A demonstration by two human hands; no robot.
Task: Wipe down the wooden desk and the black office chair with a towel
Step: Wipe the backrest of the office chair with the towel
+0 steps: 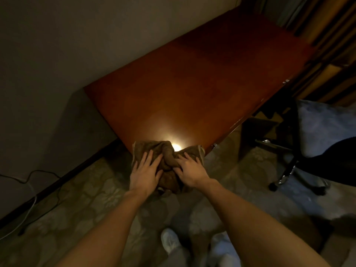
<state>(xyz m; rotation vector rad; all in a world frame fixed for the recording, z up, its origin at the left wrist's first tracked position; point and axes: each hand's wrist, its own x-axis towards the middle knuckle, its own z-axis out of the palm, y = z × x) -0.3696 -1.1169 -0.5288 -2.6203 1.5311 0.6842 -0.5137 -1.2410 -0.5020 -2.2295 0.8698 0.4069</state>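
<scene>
Left grip (pixel 145 170): fingers spread, pressed flat on a crumpled brown cloth towel (pixel 154 147).
Right grip (pixel 189 169): fingers nearly straight, pressing the same towel beside its bunched fold.
Towel: under both grips, draped over the near end of the glossy reddish-brown wooden counter (pixel 192 83).
Black wheeled office chair (pixel 337 162): to the right, on patterned carpet (pixel 86 199).

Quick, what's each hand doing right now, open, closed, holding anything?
Left hand: open, fingers spread, pressing flat on the towel.
Right hand: open, fingers spread on the bunched towel, no clear grip.
</scene>
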